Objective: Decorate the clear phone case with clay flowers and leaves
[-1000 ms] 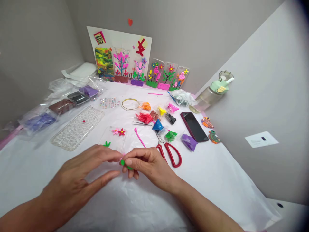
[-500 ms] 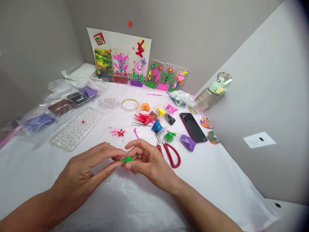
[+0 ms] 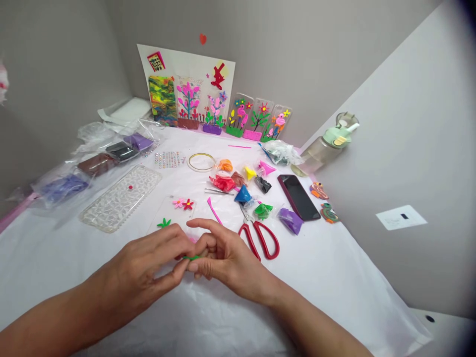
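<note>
Between the fingertips of both hands is a small piece of green modelling clay (image 3: 192, 257), partly hidden by the fingers. My left hand (image 3: 148, 265) pinches it from the left. Thumb and fingers of my right hand (image 3: 223, 258) close on it from the right, with the index finger raised. Just beyond the hands lies a clear phone case (image 3: 180, 218). On the case are a pink clay flower (image 3: 179, 203), a red clay flower (image 3: 188, 204) and green clay leaves (image 3: 164, 223). My hands cover its near end.
Red-handled scissors (image 3: 266, 240), a dark phone (image 3: 298, 197), tweezers (image 3: 219, 192) and several bagged clay lumps (image 3: 222, 183) lie beyond my right hand. A textured clear case (image 3: 121, 201) is at the left; a bottle (image 3: 327, 146) stands at the right back. Decorated cases (image 3: 240, 115) lean against the wall.
The green clay now shows as a thin strip between the fingertips rather than a rounder lump. My hands have shifted slightly nearer, and the green leaves on the case have come into view.
</note>
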Demonstrator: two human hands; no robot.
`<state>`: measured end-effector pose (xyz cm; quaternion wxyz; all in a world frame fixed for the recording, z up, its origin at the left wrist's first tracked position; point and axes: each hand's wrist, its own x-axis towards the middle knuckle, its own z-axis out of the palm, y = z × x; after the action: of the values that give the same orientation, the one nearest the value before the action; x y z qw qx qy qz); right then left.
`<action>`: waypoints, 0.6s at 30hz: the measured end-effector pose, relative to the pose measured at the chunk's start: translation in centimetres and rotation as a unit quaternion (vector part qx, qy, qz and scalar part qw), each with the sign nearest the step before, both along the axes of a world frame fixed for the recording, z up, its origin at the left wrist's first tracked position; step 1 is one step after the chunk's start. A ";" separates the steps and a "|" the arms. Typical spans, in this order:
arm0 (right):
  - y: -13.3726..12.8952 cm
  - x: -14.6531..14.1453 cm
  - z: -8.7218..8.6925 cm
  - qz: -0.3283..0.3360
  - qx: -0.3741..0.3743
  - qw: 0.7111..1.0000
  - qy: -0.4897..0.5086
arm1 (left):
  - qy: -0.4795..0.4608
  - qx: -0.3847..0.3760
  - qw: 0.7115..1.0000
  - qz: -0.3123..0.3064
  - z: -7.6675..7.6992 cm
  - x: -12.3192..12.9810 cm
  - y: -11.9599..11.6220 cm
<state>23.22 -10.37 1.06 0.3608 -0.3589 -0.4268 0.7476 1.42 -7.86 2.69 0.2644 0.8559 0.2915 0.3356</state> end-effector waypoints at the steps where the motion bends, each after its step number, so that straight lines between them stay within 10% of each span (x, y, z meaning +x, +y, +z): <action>1: -0.1 0.1 0.2 0.007 -0.002 1.000 0.008 | -0.010 -0.009 1.000 0.024 0.1 0.1 0.1; 10: 1.1 1.5 0.4 -0.078 0.050 0.995 0.018 | 0.010 -0.211 0.949 0.233 0.0 -3.8 2.6; 18: 1.7 1.6 -0.1 -0.172 0.071 0.983 -0.008 | 0.029 -0.248 0.944 0.217 -1.3 -6.0 3.5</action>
<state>24.81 -8.69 0.96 0.5049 -0.4060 -0.4139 0.6395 -4.60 -4.36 1.41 0.3801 0.6886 0.5520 0.2769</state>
